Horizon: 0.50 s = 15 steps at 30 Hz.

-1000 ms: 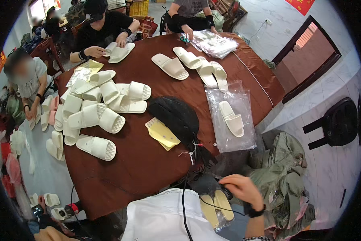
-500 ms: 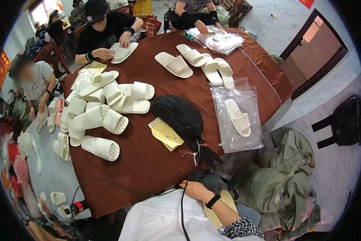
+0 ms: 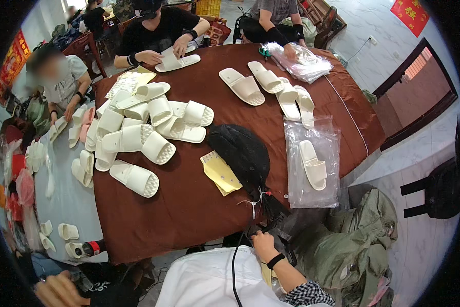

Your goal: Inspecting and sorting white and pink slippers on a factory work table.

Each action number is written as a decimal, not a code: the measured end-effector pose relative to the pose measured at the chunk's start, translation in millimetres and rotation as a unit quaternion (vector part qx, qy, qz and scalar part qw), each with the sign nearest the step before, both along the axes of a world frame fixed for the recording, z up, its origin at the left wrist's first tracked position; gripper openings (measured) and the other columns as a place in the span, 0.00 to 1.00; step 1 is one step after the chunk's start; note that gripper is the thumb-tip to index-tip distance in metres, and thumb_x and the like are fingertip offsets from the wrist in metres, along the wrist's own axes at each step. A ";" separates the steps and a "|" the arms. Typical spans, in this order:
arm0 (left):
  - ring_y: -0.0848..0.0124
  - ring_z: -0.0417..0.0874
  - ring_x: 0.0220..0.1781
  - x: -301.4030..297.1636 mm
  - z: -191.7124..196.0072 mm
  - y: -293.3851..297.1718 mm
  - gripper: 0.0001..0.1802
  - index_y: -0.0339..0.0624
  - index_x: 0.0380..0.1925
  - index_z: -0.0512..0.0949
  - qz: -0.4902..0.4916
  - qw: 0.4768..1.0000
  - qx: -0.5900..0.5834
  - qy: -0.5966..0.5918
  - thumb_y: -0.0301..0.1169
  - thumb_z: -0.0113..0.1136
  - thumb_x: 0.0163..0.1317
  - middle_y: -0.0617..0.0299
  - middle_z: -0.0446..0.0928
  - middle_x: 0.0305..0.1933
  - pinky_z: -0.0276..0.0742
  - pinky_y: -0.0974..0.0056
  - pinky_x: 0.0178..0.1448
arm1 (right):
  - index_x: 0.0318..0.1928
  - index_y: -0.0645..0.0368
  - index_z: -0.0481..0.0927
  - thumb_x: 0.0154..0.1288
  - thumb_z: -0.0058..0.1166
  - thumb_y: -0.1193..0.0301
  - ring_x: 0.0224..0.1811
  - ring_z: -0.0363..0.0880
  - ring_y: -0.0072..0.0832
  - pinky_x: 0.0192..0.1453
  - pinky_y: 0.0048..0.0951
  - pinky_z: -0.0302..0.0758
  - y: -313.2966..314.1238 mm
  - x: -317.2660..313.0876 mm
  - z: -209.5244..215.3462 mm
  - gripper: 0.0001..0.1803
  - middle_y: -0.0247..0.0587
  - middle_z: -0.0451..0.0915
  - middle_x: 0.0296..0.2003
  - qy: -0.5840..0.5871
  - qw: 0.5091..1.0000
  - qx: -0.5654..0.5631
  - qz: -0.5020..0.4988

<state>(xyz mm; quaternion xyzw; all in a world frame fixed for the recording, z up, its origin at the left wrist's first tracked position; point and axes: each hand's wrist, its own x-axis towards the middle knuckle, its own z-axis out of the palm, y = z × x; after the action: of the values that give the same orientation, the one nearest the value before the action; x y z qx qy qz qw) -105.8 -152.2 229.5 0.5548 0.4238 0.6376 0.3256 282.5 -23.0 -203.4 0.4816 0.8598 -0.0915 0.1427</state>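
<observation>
My right hand (image 3: pixel 264 246) is just off the near edge of the brown-covered table, below a black mesh bag (image 3: pixel 240 153). A black band circles its wrist and a checkered cuff shows behind it. Its fingers look curled; whatever they hold, if anything, cannot be made out. My left hand is out of view. Right of the black bag, a white slipper (image 3: pixel 313 166) lies on a clear plastic bag (image 3: pixel 292 197). A yellow paper sheet (image 3: pixel 220 174) sits left of the black bag. Farther left is a loose pile of white slippers (image 3: pixel 132 137).
Across the table, one person handles a white slipper (image 3: pixel 177 61); another reaches into stacked clear bags (image 3: pixel 304 64). Several slippers lie near them. Someone's blurred hand (image 3: pixel 59 292) shows at lower left, near a dark bottle (image 3: pixel 91 248). Grey-green sacks (image 3: pixel 352 230) fill the floor at right.
The view has shifted, so the table sits farther right and lower. My right hand has turned, its fingers now pointing up toward the table edge. A blurred hand at lower left has moved.
</observation>
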 end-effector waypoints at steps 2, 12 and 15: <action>0.61 0.73 0.35 -4.5 -25.4 -7.0 0.12 0.43 0.39 0.76 0.009 0.999 -0.003 -0.032 0.39 0.52 0.70 0.61 0.73 0.30 0.68 0.55 0.44 | 0.35 0.50 0.86 0.61 0.53 0.68 0.36 0.83 0.39 0.35 0.39 0.80 2.4 -1.7 -1.0 0.08 0.42 0.80 0.36 0.002 1.000 -0.018 0.002; 0.52 0.80 0.43 22.7 -41.6 5.1 0.20 0.29 0.43 0.75 0.043 0.987 -0.140 0.064 0.39 0.50 0.72 0.41 0.79 0.41 0.74 0.48 0.53 | 0.57 0.55 0.78 0.64 0.54 0.69 0.54 0.78 0.46 0.57 0.40 0.76 31.7 8.7 59.4 0.20 0.46 0.75 0.59 0.207 0.946 -0.249 0.018; 0.52 0.79 0.50 16.2 -32.2 9.8 0.20 0.26 0.46 0.75 0.027 0.971 -0.194 0.137 0.38 0.50 0.71 0.40 0.78 0.47 0.71 0.52 0.59 | 0.54 0.59 0.79 0.64 0.53 0.68 0.54 0.78 0.45 0.57 0.39 0.76 41.3 19.9 80.4 0.18 0.46 0.77 0.55 0.244 0.944 -0.220 -0.022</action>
<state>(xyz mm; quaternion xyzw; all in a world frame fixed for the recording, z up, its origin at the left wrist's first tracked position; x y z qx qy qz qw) -89.6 -142.4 197.3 0.5515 0.5950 0.4694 0.3485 302.5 18.3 -123.0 0.4203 0.8157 -0.3963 0.0292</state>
